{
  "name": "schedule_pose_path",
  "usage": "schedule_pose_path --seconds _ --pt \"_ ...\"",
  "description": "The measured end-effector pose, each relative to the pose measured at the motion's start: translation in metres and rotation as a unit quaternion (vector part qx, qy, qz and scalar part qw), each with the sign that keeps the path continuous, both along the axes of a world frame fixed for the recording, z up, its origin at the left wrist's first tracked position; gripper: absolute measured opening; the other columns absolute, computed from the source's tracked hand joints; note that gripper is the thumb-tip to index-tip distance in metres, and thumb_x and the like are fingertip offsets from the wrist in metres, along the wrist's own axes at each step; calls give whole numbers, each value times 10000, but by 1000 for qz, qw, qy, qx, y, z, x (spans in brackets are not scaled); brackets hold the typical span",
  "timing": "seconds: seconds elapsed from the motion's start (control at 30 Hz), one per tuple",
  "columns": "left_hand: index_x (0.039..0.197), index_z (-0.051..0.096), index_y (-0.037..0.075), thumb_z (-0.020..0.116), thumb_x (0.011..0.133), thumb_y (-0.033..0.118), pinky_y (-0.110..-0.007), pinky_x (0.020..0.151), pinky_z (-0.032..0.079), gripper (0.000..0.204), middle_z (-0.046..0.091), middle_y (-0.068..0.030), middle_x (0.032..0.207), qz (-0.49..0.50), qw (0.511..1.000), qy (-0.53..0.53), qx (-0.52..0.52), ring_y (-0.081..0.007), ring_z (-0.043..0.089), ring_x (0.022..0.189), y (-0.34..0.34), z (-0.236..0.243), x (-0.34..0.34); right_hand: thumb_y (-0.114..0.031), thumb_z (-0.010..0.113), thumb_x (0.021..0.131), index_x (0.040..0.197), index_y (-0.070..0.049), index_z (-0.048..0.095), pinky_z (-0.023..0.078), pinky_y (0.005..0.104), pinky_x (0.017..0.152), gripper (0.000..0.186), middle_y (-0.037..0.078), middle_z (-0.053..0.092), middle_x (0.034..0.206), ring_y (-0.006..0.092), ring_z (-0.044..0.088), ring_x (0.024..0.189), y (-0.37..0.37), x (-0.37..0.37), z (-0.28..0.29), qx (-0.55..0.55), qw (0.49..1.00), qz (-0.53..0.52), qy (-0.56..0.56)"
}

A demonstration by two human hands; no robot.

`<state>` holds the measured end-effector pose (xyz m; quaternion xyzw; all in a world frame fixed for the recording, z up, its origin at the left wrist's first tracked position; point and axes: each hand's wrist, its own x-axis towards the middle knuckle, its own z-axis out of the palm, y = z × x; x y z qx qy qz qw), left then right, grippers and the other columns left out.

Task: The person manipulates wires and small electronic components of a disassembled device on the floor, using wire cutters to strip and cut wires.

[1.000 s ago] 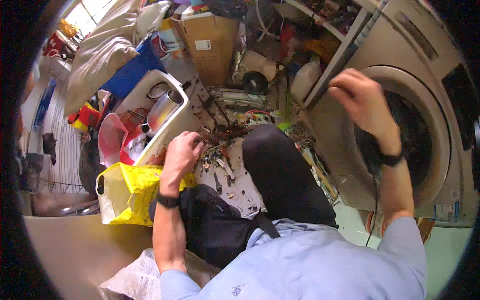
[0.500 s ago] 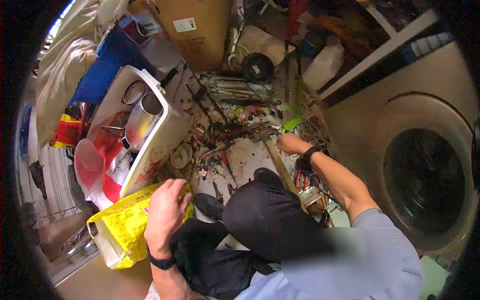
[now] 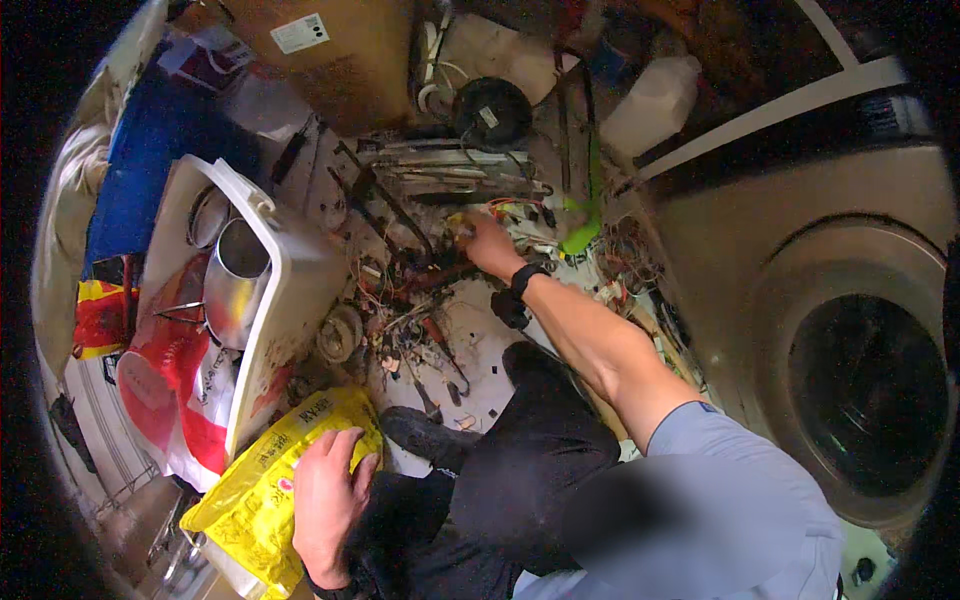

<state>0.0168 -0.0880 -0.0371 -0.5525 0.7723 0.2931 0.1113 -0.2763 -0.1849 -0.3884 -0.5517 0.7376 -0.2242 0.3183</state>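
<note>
My right hand [image 3: 488, 247] reaches forward into the litter of wires and scraps [image 3: 415, 285] on the floor. Its fingers are closed at the tips, and a small yellowish bit shows beside them; what they hold is too small to name. Loosely bent with the thumb apart, my left hand [image 3: 325, 490] lies against a yellow plastic bag [image 3: 265, 470] near my knee and grips nothing I can see. A screwdriver-like tool with a red handle [image 3: 434, 330] lies among the scraps. Just beyond the right hand is a bright green piece [image 3: 580, 230].
On the left stands a tilted white bin [image 3: 290, 270] with a metal pot [image 3: 240, 265] and a red-and-white bag [image 3: 175, 390] in it. A front-loading washing machine [image 3: 700, 235] flanks the right side. Behind are a cardboard box [image 3: 345, 75], a black round lid-like disc [image 3: 492, 112] and a white jug [image 3: 655, 105].
My right hand has moved left and slightly farther forward, off the spot beside a wooden strip into the scrap pile. The left hand stays by the yellow bag; the whole view has shifted.
</note>
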Motion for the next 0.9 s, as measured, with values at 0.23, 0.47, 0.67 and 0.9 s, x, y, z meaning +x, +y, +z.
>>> schedule_pose_path --seconds 0.23,0.47,0.67,0.9 --pt "1097 627 18 734 811 125 -483 769 488 324 615 -198 915 -16 999 17 -30 -413 604 887 6 9 -2 -170 663 904 1171 -31 682 527 392 825 301 149 718 1048 288 688 928 46 -22 51 -133 952 -141 -239" --pt "1009 623 26 724 813 140 -483 748 496 247 609 -180 878 -73 992 55 -82 -401 609 853 11 21 -16 -248 538 1021 981 -32 670 502 337 763 256 44 668 893 180 629 834 79 -64 159 -41 812 -128 -567" --pt "1046 639 18 725 816 172 -481 810 516 290 648 -199 950 -71 978 169 -101 -410 632 900 17 14 -44 -377 497 1039 920 -62 642 488 363 754 367 23 593 716 161 573 687 66 -61 277 4 628 -4 -778" --pt "1325 577 14 717 879 160 -373 834 554 489 662 -178 1214 43 969 231 75 -237 682 1030 9 61 -64 -413 451 1051 901 -104 626 409 320 693 385 -5 480 697 149 443 661 65 -1 423 4 637 140 -758"
